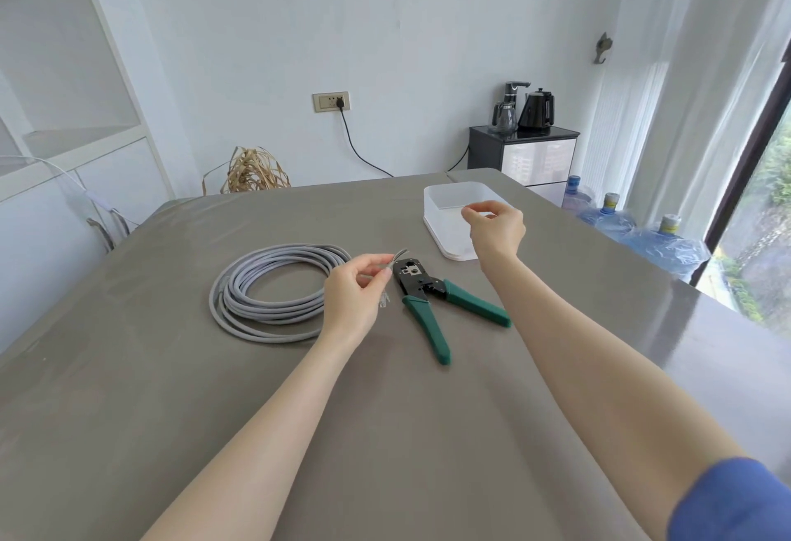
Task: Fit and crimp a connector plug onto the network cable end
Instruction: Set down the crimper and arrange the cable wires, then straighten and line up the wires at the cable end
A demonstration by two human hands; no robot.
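A coil of grey network cable [265, 296] lies on the grey table [385, 412]. My left hand [353, 292] pinches the cable's end, and bare wires [401, 254] stick up past my fingertips. A clear connector plug [384, 300] sits just under that hand; I cannot tell whether it rests on the table or against my fingers. A crimping tool [432, 296] with green handles lies right of my left hand. My right hand [498, 230] hovers over a white plastic box [443, 202], thumb and forefinger pinched together, with nothing visible between them.
The table's right edge runs near a window, with blue water bottles [608, 215] on the floor beyond it. Behind the far edge are a dried-grass bundle [252, 172] and a black cabinet [522, 155] with kettles. White shelves stand at the left.
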